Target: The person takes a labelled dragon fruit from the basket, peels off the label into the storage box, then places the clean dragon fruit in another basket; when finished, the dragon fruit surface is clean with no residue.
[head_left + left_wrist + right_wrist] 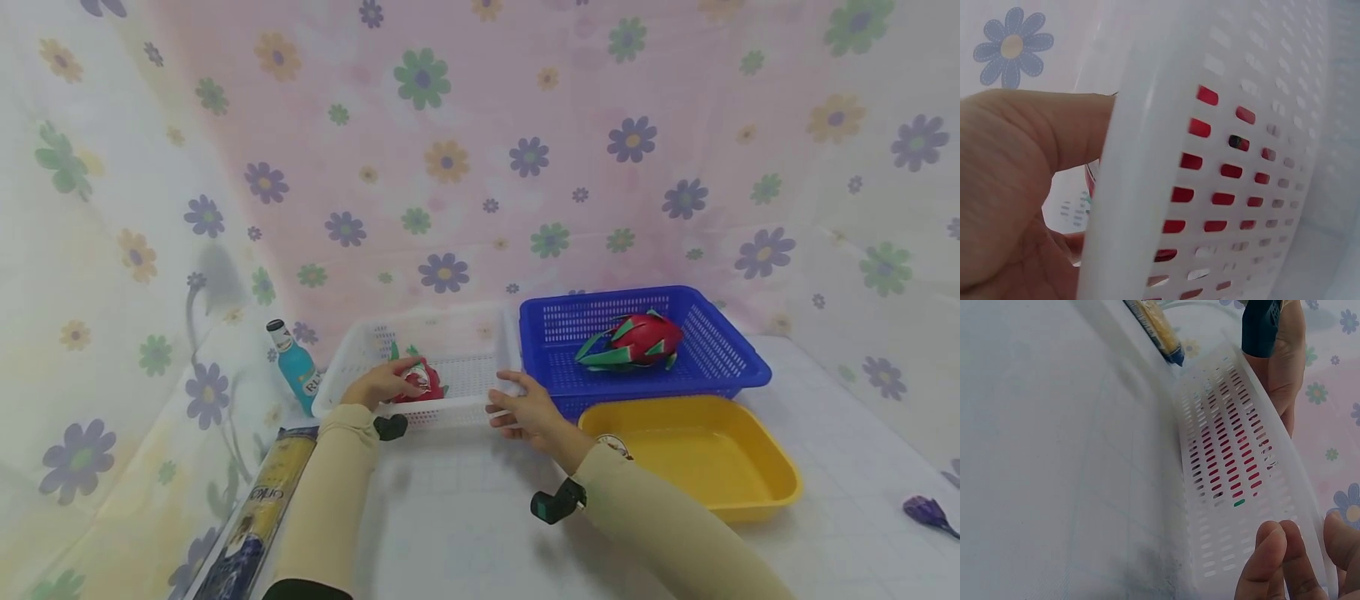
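A white perforated basket (438, 413) stands left of centre. Inside it lies a red dragon fruit (424, 382) with green leaf tips and a round white marking; red patches of it show through the slots in both wrist views. My left hand (381, 384) reaches over the front rim, its thumb and fingers about the fruit; the rim hides part of this grip in the left wrist view. At the front right corner, my right hand (531, 410) grips the basket, thumb on the inner side of the rim and fingers (1266, 553) against the outer wall.
Right of the basket, a blue basket (727, 354) holds another dragon fruit (647, 337). A yellow tray (780, 487) sits in front of it, partly behind my right forearm. At left stand a blue bottle (297, 367) and a long yellow-and-blue package (258, 517). A purple flower (926, 510) lies far right.
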`<action>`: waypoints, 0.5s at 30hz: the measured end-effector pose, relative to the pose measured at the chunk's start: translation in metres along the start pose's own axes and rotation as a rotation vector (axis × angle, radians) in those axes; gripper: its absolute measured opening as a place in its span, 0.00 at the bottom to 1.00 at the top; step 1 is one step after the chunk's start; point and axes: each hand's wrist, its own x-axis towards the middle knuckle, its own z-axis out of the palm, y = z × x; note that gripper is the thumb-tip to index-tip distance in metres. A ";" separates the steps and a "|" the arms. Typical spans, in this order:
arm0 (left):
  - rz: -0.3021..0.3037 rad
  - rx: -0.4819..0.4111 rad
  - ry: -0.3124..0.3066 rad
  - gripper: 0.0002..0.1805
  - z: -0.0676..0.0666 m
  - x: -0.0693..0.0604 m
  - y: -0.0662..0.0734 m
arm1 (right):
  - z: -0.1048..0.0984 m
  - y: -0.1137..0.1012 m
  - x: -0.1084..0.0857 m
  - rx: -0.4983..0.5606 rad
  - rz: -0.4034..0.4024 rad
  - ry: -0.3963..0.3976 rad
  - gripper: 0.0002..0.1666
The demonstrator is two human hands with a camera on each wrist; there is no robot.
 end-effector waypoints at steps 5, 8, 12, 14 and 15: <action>0.019 -0.055 -0.043 0.40 -0.003 0.002 -0.001 | 0.001 0.000 -0.001 -0.001 -0.006 -0.003 0.31; 0.013 -0.091 -0.054 0.41 -0.004 0.005 -0.002 | 0.001 -0.001 -0.001 -0.002 -0.008 0.001 0.31; -0.015 -0.126 -0.068 0.42 -0.004 0.007 -0.003 | 0.001 0.001 -0.001 -0.005 -0.004 0.003 0.31; -0.026 -0.144 -0.066 0.42 -0.004 0.008 -0.002 | 0.001 0.001 0.000 -0.005 -0.003 0.002 0.32; -0.033 -0.157 -0.061 0.42 -0.004 0.008 -0.001 | 0.001 0.000 0.000 -0.006 -0.004 0.001 0.32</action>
